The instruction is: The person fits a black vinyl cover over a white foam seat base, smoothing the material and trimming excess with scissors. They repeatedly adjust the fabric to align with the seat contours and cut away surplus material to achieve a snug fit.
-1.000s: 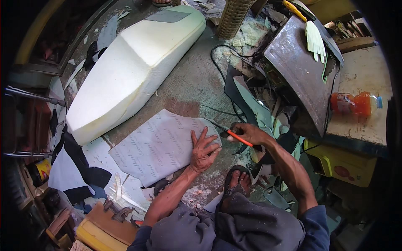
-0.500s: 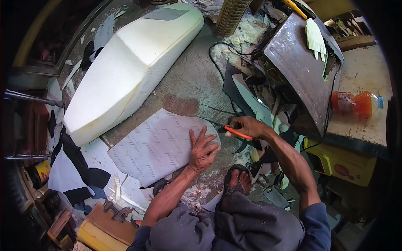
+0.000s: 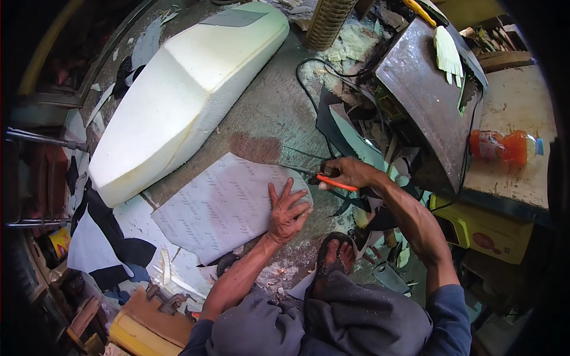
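Observation:
A pale grey sheet (image 3: 205, 204) of covering material, with faint print on its upper side, lies on the floor in front of me. My left hand (image 3: 289, 215) presses flat on its right end, fingers spread. My right hand (image 3: 350, 172) is closed round orange-handled scissors (image 3: 336, 183). Their blades point left along the sheet's upper right edge, where a thin dark strip runs; whether the blades are parted is too small to tell. Beyond the sheet rests a long white foam seat (image 3: 178, 98) with a grey patch at its far end.
At the right stand a large dark metal panel (image 3: 427, 89) with a pale glove (image 3: 447, 54) on it, and an orange drink bottle (image 3: 504, 147) on a worn surface. Scraps and a black cable (image 3: 304, 89) litter the floor. A clamp (image 3: 168, 299) lies lower left.
My right hand and the scissors have shifted slightly up, and the scissors have turned a little flatter. My left hand stays in place on the sheet.

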Demonstrator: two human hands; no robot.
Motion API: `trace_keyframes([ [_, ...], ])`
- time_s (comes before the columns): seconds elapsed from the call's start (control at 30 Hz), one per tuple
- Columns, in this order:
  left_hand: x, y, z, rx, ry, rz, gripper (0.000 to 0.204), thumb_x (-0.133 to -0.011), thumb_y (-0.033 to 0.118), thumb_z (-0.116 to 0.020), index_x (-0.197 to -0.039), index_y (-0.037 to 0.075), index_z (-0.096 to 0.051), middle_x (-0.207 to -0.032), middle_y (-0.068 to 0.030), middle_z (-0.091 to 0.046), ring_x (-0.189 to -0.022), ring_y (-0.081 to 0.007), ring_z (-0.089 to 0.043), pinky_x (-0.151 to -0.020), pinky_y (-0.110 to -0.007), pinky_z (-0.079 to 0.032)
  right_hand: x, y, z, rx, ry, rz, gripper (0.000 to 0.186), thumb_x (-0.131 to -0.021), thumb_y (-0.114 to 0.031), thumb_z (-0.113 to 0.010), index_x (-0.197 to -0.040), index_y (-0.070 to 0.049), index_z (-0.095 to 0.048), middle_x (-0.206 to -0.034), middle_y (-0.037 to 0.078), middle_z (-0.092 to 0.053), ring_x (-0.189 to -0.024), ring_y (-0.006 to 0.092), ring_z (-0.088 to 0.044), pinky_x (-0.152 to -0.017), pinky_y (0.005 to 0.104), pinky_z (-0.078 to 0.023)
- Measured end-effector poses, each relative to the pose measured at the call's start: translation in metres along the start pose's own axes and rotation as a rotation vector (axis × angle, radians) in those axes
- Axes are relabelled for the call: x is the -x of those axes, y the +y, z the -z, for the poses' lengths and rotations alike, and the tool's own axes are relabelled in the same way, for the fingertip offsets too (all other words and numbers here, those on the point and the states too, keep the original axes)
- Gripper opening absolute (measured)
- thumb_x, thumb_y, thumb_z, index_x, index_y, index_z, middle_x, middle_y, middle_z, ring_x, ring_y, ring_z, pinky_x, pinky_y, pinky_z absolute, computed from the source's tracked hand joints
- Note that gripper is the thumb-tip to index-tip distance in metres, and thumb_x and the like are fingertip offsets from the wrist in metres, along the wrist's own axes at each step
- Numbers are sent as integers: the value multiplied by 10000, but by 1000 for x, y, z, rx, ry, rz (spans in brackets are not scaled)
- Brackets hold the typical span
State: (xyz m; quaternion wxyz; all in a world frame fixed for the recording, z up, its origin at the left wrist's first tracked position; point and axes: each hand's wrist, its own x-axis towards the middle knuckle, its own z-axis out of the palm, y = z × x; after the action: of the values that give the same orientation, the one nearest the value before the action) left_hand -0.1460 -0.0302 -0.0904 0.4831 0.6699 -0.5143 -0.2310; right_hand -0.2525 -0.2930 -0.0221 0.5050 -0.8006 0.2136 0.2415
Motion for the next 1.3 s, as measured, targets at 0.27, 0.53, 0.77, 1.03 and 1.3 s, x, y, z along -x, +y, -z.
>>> trace_keyframes([
  [0.27, 0, 1, 0, 14, -8, 10, 197, -810, 67, -813, -976, 158, -758, -1277, -44, -678, -1484, -373, -390, -1217, -690, 1, -2, -3, 2, 29, -9, -15, 643, -840, -630, -769, -912, 0, -662, -740, 89, -600, -712, 217, -567, -658, 411, -447],
  [0.53, -1, 1, -3, -15, -18, -25, 181, -811, 114, -806, -978, 164, -756, -1282, -35, -662, -1474, -391, -393, -1210, -709, -23, -7, 5, 4, 54, -32, 11, 690, -830, -674, -752, -866, 7, -647, -754, 116, -601, -739, 211, -584, -670, 409, -455],
  [0.77, 1, 0, 0, -29, -4, -21, 200, -805, 95, -809, -984, 165, -753, -1276, -36, -666, -1469, -390, -403, -1210, -703, -20, -13, -10, 3, 27, -32, -9, 679, -834, -671, -749, -871, -3, -630, -738, 100, -584, -710, 208, -542, -648, 408, -441],
  [1.03, -1, 1, 2, -40, -12, -9, 189, -809, 130, -812, -981, 176, -750, -1265, -31, -666, -1468, -387, -404, -1203, -721, -46, -17, -6, 3, 37, -23, 43, 664, -833, -654, -758, -896, -2, -648, -754, 118, -606, -727, 248, -592, -669, 407, -465],
  [1.3, -1, 8, 8, 286, 81, 185, 175, -858, 85, -779, -1019, 115, -719, -1207, -71, -709, -1401, -341, -511, -1254, -604, -47, -4, -11, -3, -55, 443, -138, 674, -855, -611, -757, -961, 47, -657, -744, 167, -655, -686, 252, -629, -650, 413, -486],
])
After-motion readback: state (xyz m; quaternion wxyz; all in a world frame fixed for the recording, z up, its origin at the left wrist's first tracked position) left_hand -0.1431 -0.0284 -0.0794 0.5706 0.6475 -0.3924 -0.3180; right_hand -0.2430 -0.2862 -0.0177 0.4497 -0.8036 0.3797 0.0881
